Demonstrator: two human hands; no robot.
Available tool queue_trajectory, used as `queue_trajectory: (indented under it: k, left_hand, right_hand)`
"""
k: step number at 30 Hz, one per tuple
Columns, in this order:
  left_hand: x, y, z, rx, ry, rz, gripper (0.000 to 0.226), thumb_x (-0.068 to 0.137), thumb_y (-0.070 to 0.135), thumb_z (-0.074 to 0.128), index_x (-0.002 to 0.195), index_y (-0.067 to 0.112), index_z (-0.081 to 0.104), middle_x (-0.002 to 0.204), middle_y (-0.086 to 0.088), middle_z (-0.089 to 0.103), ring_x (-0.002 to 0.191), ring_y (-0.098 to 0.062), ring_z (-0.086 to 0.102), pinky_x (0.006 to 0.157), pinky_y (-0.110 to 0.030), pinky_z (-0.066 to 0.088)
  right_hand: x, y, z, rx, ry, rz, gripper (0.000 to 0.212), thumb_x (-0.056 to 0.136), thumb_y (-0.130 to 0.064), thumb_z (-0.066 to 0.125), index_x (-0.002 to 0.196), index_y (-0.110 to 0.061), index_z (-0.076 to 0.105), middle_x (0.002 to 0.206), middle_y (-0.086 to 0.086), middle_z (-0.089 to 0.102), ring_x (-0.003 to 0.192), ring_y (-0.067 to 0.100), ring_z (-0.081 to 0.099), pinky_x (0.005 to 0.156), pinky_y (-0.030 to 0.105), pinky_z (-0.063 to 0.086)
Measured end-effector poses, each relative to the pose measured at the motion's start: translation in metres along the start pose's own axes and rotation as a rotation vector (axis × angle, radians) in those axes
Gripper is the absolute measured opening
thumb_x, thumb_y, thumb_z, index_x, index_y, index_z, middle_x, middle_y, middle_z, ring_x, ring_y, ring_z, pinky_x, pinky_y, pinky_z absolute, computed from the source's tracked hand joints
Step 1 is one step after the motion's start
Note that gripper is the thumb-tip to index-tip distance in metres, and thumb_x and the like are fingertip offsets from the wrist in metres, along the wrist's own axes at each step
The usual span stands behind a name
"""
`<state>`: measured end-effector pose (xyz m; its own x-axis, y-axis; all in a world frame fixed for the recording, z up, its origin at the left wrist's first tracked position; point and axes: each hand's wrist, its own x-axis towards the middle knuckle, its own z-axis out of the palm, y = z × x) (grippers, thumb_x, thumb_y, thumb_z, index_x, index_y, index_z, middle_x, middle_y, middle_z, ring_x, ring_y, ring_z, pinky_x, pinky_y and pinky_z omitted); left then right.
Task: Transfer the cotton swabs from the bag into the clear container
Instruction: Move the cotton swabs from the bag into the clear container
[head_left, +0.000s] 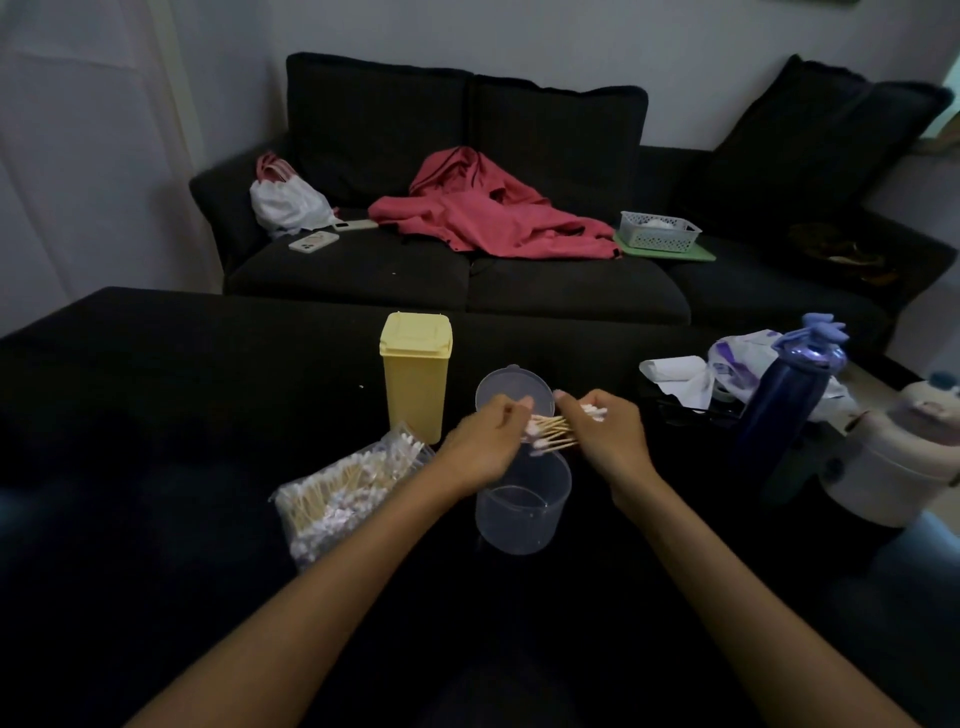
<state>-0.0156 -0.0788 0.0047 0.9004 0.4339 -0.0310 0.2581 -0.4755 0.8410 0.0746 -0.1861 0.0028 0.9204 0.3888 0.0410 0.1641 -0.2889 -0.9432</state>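
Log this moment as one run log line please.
step: transfer | left hand and right hand: holding cotton swab bundle above clear container | container: looks empty | bag: still full

sofa (467, 280): dark charcoal, plain
jacket (483, 218): pinkish red
bin (415, 374): pale yellow
cotton swabs (553, 428): white tips, tan sticks
container (522, 512): clear
basket (658, 229): white lattice, on a green tray (691, 254)
bottle (789, 395): deep blue
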Motion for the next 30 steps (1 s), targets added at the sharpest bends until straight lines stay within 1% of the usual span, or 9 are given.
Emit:
queue_trajectory:
  k: [2,4,8,11,14,19,23,27,30]
  left_hand:
    - [-0.006,-0.007,-0.015,0.117,0.007,0.040,0.032,0.098,0.028,0.045,0.127,0.013,0.047,0.127,-0.010,0.054,0.114,-0.023,0.054,0.097,-0.034,0.045]
    - [-0.010,-0.016,-0.024,0.308,-0.081,0.016,0.062,0.086,0.018,0.066,0.139,0.011,0.035,0.139,-0.009,0.044,0.124,-0.022,0.046,0.097,-0.027,0.042]
    - [-0.007,-0.027,-0.011,0.476,-0.219,-0.036,0.111,0.054,0.043,0.088,0.142,0.015,0.028,0.141,-0.007,0.042,0.125,-0.024,0.045,0.102,-0.041,0.043]
    - [-0.002,-0.033,0.001,0.418,-0.194,-0.054,0.104,0.053,0.052,0.086,0.135,0.012,0.036,0.131,-0.003,0.050,0.116,-0.021,0.051,0.095,-0.037,0.046]
    - [0.001,-0.039,0.001,0.327,-0.191,-0.068,0.091,0.056,0.049,0.086,0.129,0.013,0.044,0.127,-0.001,0.055,0.113,-0.019,0.055,0.095,-0.038,0.048]
    - [-0.006,-0.041,-0.010,0.344,-0.040,0.102,0.090,0.052,0.046,0.088,0.128,0.021,0.048,0.122,0.005,0.059,0.110,-0.015,0.057,0.093,-0.039,0.049]
    - [-0.011,-0.033,-0.020,0.485,0.128,0.270,0.082,0.054,0.055,0.083,0.124,0.029,0.051,0.116,0.009,0.061,0.104,-0.012,0.057,0.088,-0.032,0.046]
    - [-0.015,-0.027,-0.016,0.503,0.158,0.301,0.081,0.058,0.057,0.080,0.127,0.029,0.048,0.120,0.008,0.059,0.108,-0.011,0.053,0.091,-0.028,0.039]
    - [-0.012,-0.023,-0.014,0.514,0.163,0.280,0.081,0.060,0.055,0.080,0.129,0.027,0.047,0.124,0.006,0.057,0.111,-0.012,0.051,0.092,-0.027,0.036]
  right_hand:
    - [0.001,-0.001,-0.014,-0.132,-0.010,-0.075,0.022,0.090,-0.027,0.061,0.071,-0.015,0.056,0.069,0.002,0.060,0.062,0.010,0.055,0.054,0.021,0.038]
    - [0.002,-0.002,-0.021,-0.264,-0.045,-0.146,0.022,0.090,-0.027,0.060,0.072,-0.015,0.056,0.068,0.001,0.060,0.061,0.009,0.056,0.052,0.020,0.036]
    - [0.002,-0.007,-0.012,-0.457,-0.235,-0.351,0.020,0.091,-0.028,0.059,0.073,-0.023,0.050,0.072,-0.005,0.060,0.062,0.001,0.058,0.053,0.011,0.039]
    - [0.004,-0.010,0.000,-0.668,-0.351,-0.496,0.021,0.091,-0.030,0.057,0.075,-0.027,0.045,0.082,-0.003,0.060,0.072,0.005,0.059,0.060,0.016,0.042]
    - [0.008,-0.007,0.008,-0.802,-0.412,-0.559,0.015,0.094,-0.032,0.053,0.087,-0.019,0.050,0.089,0.004,0.064,0.080,0.015,0.064,0.069,0.028,0.053]
    - [0.006,0.000,0.009,-0.956,-0.575,-0.687,0.029,0.095,-0.031,0.049,0.116,-0.012,0.053,0.110,0.007,0.064,0.097,0.019,0.063,0.085,0.035,0.051]
    - [0.002,-0.001,0.004,-0.978,-0.604,-0.650,0.031,0.096,-0.036,0.047,0.114,-0.011,0.053,0.109,0.006,0.063,0.091,0.017,0.062,0.082,0.037,0.052]
    - [0.000,-0.002,-0.003,-0.909,-0.656,-0.541,0.020,0.097,-0.031,0.046,0.108,-0.015,0.053,0.106,0.000,0.060,0.085,0.008,0.059,0.076,0.021,0.050]
    - [0.002,-0.001,-0.005,-0.894,-0.723,-0.404,0.016,0.096,-0.028,0.047,0.103,-0.016,0.056,0.102,-0.003,0.059,0.090,0.010,0.059,0.082,0.025,0.048]
